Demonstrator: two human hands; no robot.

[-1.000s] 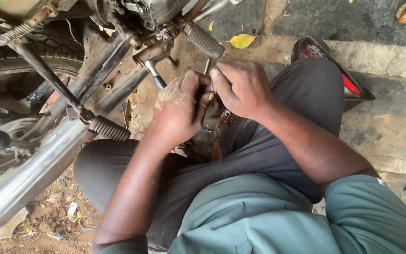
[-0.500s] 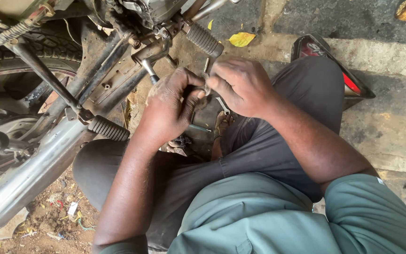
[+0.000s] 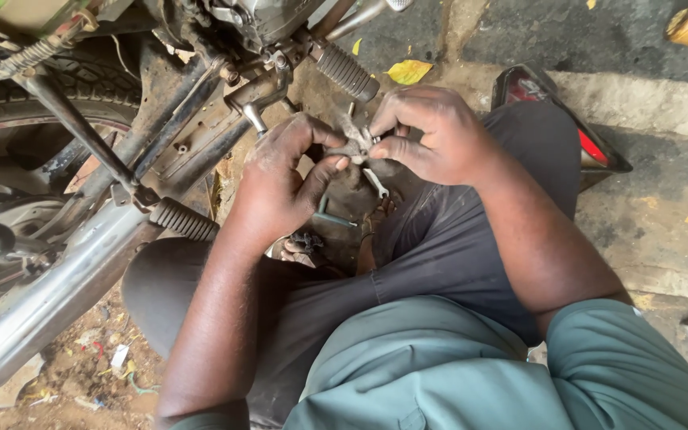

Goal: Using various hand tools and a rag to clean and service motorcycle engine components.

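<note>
I crouch beside a motorcycle, hands raised in front of its engine (image 3: 256,20). My left hand (image 3: 284,179) and my right hand (image 3: 431,131) both pinch a small grimy metal part (image 3: 353,142) between their fingertips, just below the ribbed rubber footpeg (image 3: 346,72). A small spanner (image 3: 376,181) hangs down under the part; which hand holds it I cannot tell. A thin metal tool (image 3: 332,216) lies on the ground beneath my hands.
The rear tyre (image 3: 33,103) and the chrome exhaust pipe (image 3: 49,295) fill the left side. A second ribbed footpeg (image 3: 185,219) juts by my left wrist. A red and black tail-light piece (image 3: 591,143) lies behind my right arm, a yellow leaf (image 3: 408,72) beyond.
Both hands have risen from lower between my knees toward the footpeg, bringing the small part with them. My fingers have shifted from a closed grasp to a fingertip pinch.
</note>
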